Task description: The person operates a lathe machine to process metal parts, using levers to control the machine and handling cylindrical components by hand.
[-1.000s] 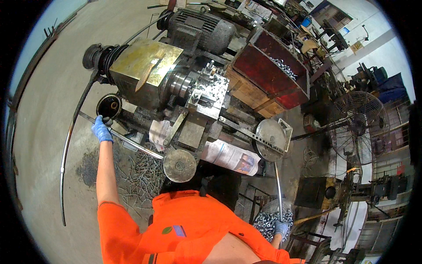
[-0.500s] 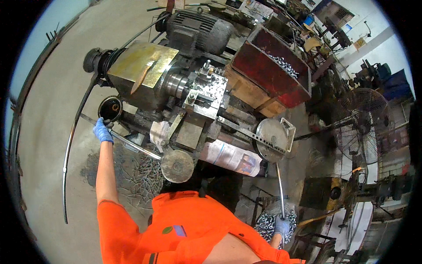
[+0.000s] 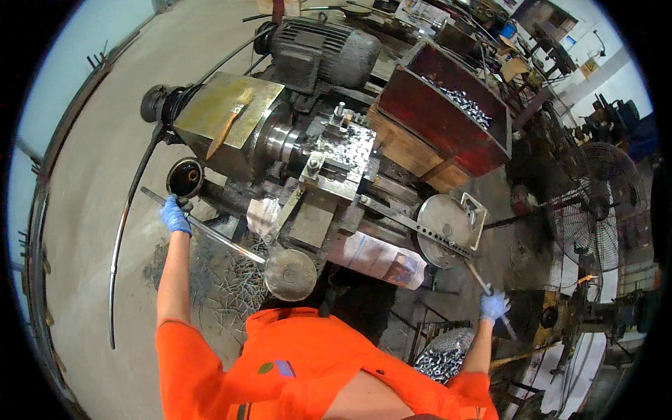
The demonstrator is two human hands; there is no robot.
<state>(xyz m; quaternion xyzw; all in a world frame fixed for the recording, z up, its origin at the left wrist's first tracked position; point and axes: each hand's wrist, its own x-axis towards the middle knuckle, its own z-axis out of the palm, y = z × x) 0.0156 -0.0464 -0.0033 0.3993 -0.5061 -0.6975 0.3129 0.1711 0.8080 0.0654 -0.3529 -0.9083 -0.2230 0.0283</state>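
My left hand (image 3: 175,216), in a blue glove, is closed around a long metal lever (image 3: 225,240) that runs to a small round plate (image 3: 290,275) at the front of a lathe. Off to the right, my right hand (image 3: 494,306), also gloved, grips a second lever (image 3: 479,276) leading from a larger round plate (image 3: 445,229). Between them sit the lathe's chuck (image 3: 281,142) and its chip-covered tool post (image 3: 341,159). A brush with a wooden handle (image 3: 222,135) lies on the yellowish headstock cover (image 3: 203,105). Whether the chuck holds a workpiece I cannot tell.
A dark red bin (image 3: 441,105) of small metal parts stands on a wooden crate behind the lathe. Near my right arm is a basket of similar parts (image 3: 439,360). An oily round container (image 3: 185,178) is beside my left hand. A large fan (image 3: 598,206) stands right.
My right hand has swung its lever outward to the right and away from me, off the basket of parts. My left hand keeps its hold on the other lever. The view has shifted slightly.
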